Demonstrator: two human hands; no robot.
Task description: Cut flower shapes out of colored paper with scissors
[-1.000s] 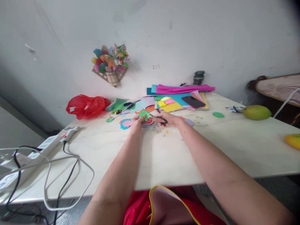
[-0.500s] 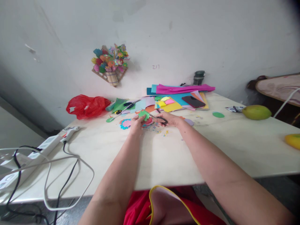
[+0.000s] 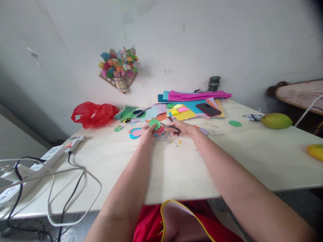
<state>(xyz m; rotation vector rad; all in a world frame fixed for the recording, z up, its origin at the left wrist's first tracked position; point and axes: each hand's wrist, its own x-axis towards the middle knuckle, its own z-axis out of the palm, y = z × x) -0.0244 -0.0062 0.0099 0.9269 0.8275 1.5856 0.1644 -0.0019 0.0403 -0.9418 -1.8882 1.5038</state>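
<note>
While the left hand [image 3: 147,133] clamps green scalloped paper [image 3: 153,123] between its fingers at mid-frame | right hand [image 3: 185,128] wraps fingers round scissors [image 3: 163,124], just rightward | edge-trimming seems in hand | another snip would call for steady paper, blades clear of fingers

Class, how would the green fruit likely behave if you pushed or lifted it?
The green fruit would probably roll if pushed from its long side, since its body is rounded. It might slide too, as the tabletop looks smooth. Its plump, unsagging shape suggests it would feel firm when lifted.
</note>
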